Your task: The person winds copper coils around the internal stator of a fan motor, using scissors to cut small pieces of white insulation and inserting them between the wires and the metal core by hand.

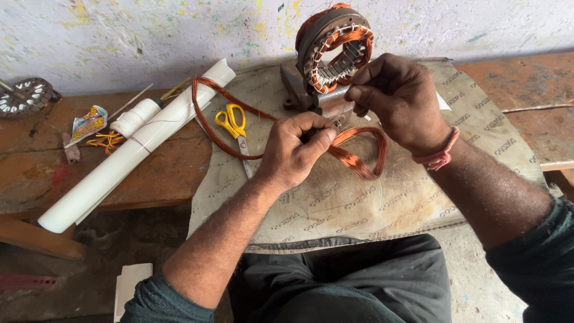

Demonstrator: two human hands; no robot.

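My left hand pinches a coil of copper wire that lies looped on a sack-cloth mat. My right hand is closed on the wire's upper end, just below a round metal stator with copper windings, which stands upright in a vise at the back. A longer loop of copper wire trails left from the hands toward the rolls.
Yellow-handled scissors lie left of my hands. A long white paper roll and a shorter roll rest on the wooden bench. A small packet, coloured wires and another stator sit far left.
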